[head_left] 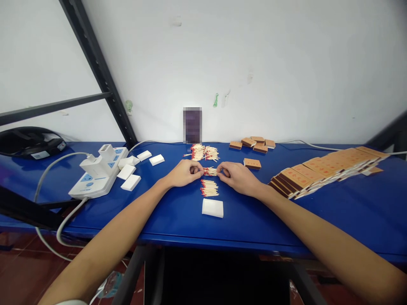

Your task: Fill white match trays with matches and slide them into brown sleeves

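Both hands meet over the middle of the blue table [178,220]. My left hand [183,173] and my right hand [237,177] each pinch one end of a small bundle of red-tipped matches [210,171] held between them. Just below the bundle, a second small pile of matches [209,188] lies on the table. A white inner matchbox tray [213,208] sits nearer to me. Behind the hands a larger heap of loose matches [203,153] is spread out. One brown matchbox sleeve [252,163] rests right of my right hand.
Several white trays [130,182] lie left, beside a white power strip [95,173] with plugs and cables. Brown sleeves [254,144] are heaped at the back, and a long overlapping row of them [321,169] runs along the right. A dark shelf frame [95,63] stands at left.
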### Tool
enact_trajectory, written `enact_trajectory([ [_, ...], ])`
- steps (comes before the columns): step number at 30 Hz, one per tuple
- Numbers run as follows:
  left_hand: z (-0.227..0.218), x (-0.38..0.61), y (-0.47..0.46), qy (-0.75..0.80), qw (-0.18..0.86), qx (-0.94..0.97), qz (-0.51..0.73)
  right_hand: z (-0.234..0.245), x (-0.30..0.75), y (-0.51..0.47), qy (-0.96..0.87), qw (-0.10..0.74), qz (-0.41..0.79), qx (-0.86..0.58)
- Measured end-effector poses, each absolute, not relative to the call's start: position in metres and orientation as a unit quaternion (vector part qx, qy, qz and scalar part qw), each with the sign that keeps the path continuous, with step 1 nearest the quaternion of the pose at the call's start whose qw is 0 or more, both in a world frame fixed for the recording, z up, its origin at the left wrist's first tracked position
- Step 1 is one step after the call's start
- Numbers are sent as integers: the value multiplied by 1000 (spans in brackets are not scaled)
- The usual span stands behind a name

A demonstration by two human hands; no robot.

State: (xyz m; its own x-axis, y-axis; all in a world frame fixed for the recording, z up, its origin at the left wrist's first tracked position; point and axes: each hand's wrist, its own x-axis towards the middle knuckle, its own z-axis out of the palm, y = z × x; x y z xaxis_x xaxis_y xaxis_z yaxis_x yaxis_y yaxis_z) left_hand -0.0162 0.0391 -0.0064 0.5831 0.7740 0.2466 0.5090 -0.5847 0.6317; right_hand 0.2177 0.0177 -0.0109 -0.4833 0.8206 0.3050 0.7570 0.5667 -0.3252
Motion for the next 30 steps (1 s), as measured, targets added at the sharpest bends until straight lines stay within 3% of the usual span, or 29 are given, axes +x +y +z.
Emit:
enact_trajectory([
  [18,-5,-15,36,360,279,844,283,-8,212,8,-868,240,102,-423],
  [30,-2,-18,37,334,277,871,231,-6,212,3,-905,202,13,-374],
])
